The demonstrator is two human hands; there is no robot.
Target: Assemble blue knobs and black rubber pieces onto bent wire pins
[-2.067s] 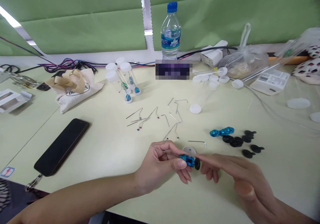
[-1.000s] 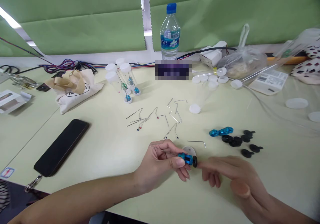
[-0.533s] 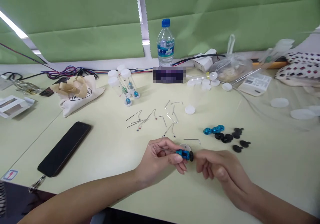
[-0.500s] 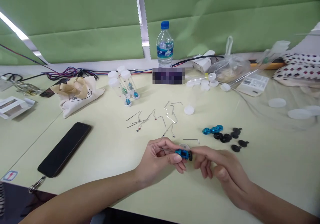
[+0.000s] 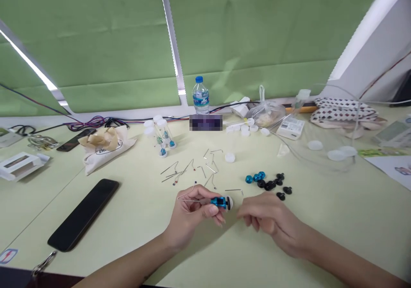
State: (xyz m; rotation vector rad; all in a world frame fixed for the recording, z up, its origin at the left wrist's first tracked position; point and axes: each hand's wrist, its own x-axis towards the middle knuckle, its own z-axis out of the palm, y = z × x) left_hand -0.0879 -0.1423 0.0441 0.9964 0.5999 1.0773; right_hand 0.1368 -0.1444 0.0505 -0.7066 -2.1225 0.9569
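Note:
My left hand (image 5: 192, 213) pinches a small blue metal part (image 5: 218, 202) with a thin bent wire (image 5: 186, 196) sticking out to the left and a black cap (image 5: 228, 202) on its right end. My right hand (image 5: 268, 217) rests just right of it on the table, fingers curled loosely, not touching the part. Behind the part lies a small white lid (image 5: 230, 202). Further right are loose blue parts (image 5: 255, 178) and several black caps (image 5: 272, 184). Bent wires (image 5: 192, 168) lie scattered beyond my hands.
A black phone (image 5: 84, 213) lies at the left. Capped clear tubes (image 5: 159, 136), a cloth bag (image 5: 104, 144), a water bottle (image 5: 201, 96), white lids (image 5: 245, 130), a plastic bag (image 5: 266, 115) and cables (image 5: 86, 123) line the back of the pale table (image 5: 128, 219).
My right hand has let go of the black cap end and drawn back to the right. The head has lifted, so the whole table looks smaller and further off.

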